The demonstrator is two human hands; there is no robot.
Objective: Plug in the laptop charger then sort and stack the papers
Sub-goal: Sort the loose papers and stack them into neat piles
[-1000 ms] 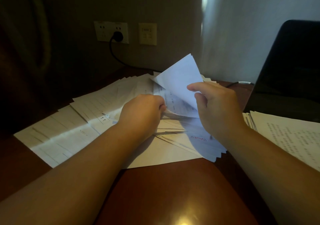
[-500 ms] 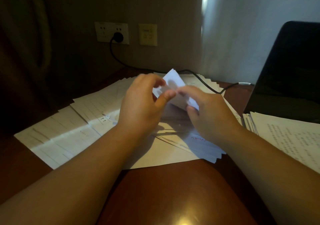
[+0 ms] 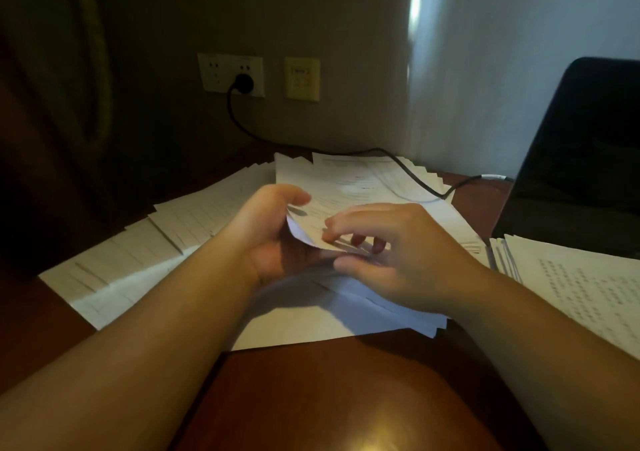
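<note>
The room is dim and the picture soft and grainy. Pale light falls on the wall [image 3: 502, 69] above the laptop [image 3: 581, 159]. A warm glare spot shines on the table [image 3: 374, 440] at the bottom edge. The hands cast shadows on the papers [image 3: 304, 315]; the left side is nearly black.

The sheet [image 3: 332, 204] that the right hand [image 3: 398, 260] had held raised a second ago came down flat onto the far papers [image 3: 374, 176]. The left hand [image 3: 273, 239] turned palm-up, curling under that sheet's near corner, and the right hand's fingers [image 3: 341, 225] spread over it.
</note>
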